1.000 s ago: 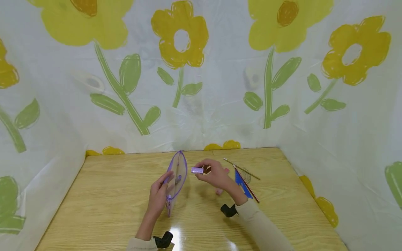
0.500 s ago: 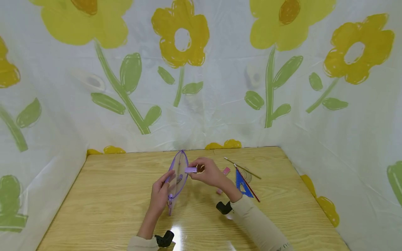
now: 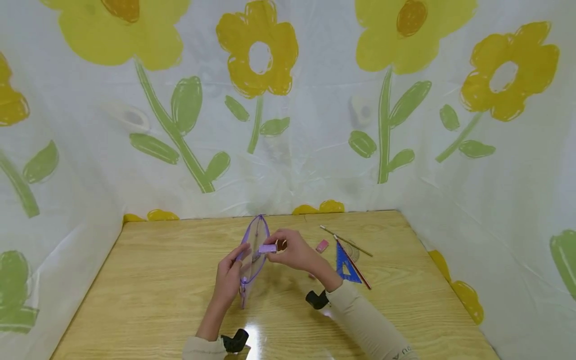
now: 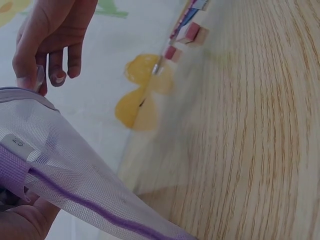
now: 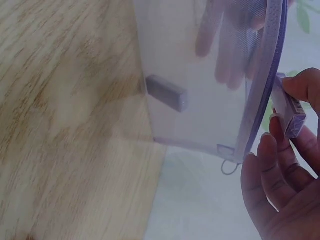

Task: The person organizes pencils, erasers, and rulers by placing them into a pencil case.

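Note:
My left hand (image 3: 227, 280) grips the side of a translucent mesh zip pouch (image 5: 210, 120) with purple trim, held upright with its mouth open to the right. Between thumb and fingers of my right hand (image 3: 294, 254) is a small purple boxed eraser (image 3: 267, 248), which overlaps the pouch's mouth in the head view. Seen from the right wrist, that eraser is right at the zip edge. Through the mesh a similar purple block (image 5: 167, 94) shows low inside the pouch. The left fingers show blurred through the mesh in the right wrist view.
Right of my hands lie a pink eraser (image 3: 322, 245), a blue set square (image 3: 346, 270), a clear protractor (image 3: 353, 254), a gold pencil (image 3: 355, 247) and a red striped pencil (image 3: 362, 278). Another pink piece is mostly hidden by my right arm. Flowered cloth walls (image 3: 288, 175) border the wooden table.
My right hand has moved left with the purple eraser, from beside the pouch to its mouth. The left hand and pouch have hardly moved.

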Motion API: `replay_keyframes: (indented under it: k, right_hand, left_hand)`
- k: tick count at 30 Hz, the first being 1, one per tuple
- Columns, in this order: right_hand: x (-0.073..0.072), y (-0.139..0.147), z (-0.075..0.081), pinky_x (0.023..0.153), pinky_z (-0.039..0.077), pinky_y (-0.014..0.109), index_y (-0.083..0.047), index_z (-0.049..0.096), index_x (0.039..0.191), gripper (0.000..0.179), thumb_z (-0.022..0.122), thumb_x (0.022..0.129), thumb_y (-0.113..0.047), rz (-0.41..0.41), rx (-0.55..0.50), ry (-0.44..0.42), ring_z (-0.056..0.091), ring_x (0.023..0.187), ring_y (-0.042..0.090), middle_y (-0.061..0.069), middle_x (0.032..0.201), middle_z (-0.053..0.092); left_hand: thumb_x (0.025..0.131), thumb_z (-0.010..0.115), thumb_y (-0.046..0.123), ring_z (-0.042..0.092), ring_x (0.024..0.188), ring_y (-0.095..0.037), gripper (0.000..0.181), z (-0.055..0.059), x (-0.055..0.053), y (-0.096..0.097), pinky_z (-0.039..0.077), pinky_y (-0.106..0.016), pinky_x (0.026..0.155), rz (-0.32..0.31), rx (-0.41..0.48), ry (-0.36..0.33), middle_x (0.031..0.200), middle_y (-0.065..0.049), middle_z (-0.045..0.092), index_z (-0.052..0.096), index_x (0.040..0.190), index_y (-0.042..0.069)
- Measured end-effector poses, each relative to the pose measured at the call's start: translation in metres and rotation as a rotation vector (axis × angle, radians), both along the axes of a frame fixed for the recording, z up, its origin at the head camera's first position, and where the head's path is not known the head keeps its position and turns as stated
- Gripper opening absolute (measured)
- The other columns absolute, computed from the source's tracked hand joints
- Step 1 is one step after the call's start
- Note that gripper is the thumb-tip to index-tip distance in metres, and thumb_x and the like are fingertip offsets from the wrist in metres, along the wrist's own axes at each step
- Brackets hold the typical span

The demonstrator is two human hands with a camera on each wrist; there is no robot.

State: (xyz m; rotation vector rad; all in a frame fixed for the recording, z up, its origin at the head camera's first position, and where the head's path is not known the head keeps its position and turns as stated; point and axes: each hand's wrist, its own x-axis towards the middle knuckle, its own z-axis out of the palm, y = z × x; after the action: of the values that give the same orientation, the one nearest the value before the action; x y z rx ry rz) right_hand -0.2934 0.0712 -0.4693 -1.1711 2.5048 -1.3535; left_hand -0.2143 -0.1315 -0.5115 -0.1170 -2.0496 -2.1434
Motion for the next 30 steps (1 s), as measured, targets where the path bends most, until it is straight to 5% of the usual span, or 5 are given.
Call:
replay_keyframes:
  k: [19,30]
  right_hand:
    - [0.0061,-0.0063,-0.0001,0.069,0.054,0.022,-0.013,0.077,0.105,0.019,0.077,0.087,-0.007,0.021,0.044,-0.024,0.058,0.081,0.011,-0.002,0.097,0.070]
    - [0.0057,-0.0020,0.0026,0.072,0.056,0.021,-0.007,0.076,0.109,0.021,0.077,0.089,-0.012,0.018,0.063,0.011,0.060,0.082,0.009,0.001,0.095,0.068]
  left_hand:
    - [0.098,0.024,-0.009,0.041,0.142,-0.045,0.051,-0.0005,0.0012,0.0027,0.047,-0.046,0.111,-0.029,0.052,-0.033,0.153,-0.032,0.040,0.043,0.145,-0.015]
    - [0.099,0.025,-0.009,0.046,0.139,-0.045,0.049,0.0046,0.0014,0.0034,0.045,-0.053,0.110,-0.013,-0.010,-0.007,0.151,-0.032,0.043,0.045,0.144,-0.015]
